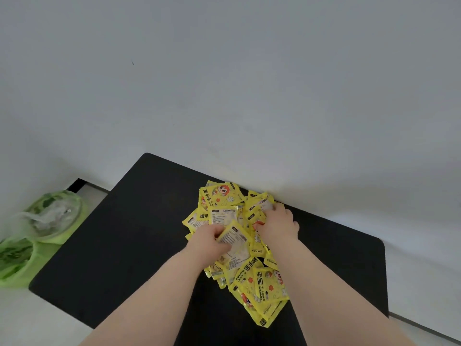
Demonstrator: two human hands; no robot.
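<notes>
A person's left hand pinches one yellow packet atop the hand-warmer pile, toward 1 o'clock on the black table; whether the right hand grips anything cannot be told

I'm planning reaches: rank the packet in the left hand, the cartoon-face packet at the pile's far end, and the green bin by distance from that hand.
1. The packet, gripped by the left hand.
2. The cartoon-face packet, at the far end of the pile.
3. The green bin, far left, beside the table.
</notes>
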